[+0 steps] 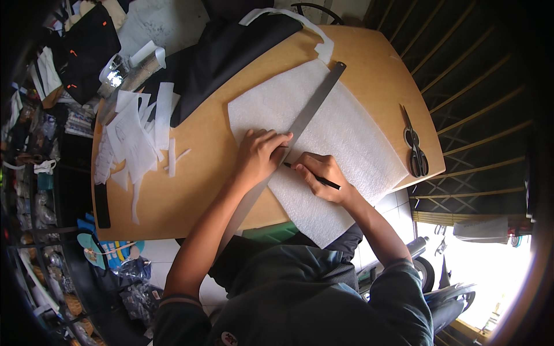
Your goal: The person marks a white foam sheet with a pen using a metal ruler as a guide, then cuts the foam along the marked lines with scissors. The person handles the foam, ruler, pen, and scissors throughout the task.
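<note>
While pinning metal ruler [317, 101] with unclenched left hand [258, 153] and grasping black pen [329, 183] in right hand [323, 172] | head view: bent over white foam sheet [358, 138], overhanging table's [196, 196] near edge | judged light, soft, easily creased | best held by opposite corners

It's a workshop, by the looks of it: white offcuts [130, 134] lie left of the hands [264, 157] on the bench [196, 190], scissors [417, 153] to their right. Crammed shelves [41, 233] run along the far left!
</note>
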`<move>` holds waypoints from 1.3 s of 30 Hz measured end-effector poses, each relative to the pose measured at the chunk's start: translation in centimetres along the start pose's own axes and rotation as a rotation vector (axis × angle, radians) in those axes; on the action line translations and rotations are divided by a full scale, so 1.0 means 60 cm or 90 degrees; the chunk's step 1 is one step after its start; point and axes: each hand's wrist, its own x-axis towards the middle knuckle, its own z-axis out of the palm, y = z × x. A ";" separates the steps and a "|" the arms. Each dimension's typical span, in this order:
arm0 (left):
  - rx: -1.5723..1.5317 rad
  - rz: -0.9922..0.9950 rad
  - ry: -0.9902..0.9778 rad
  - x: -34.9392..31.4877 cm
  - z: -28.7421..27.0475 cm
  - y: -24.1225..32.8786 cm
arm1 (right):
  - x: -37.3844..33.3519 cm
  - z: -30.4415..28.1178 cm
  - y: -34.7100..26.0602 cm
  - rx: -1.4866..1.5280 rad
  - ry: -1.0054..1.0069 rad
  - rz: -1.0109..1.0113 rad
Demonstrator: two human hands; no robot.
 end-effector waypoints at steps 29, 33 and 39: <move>-0.026 0.006 0.013 0.001 0.003 -0.002 | -0.017 -0.021 -0.019 0.076 0.026 0.081; 0.000 0.001 0.012 -0.001 0.002 0.000 | -0.008 -0.038 -0.004 0.118 0.041 0.138; -0.008 0.013 0.020 0.002 0.006 -0.003 | -0.005 -0.080 0.050 0.128 0.118 0.240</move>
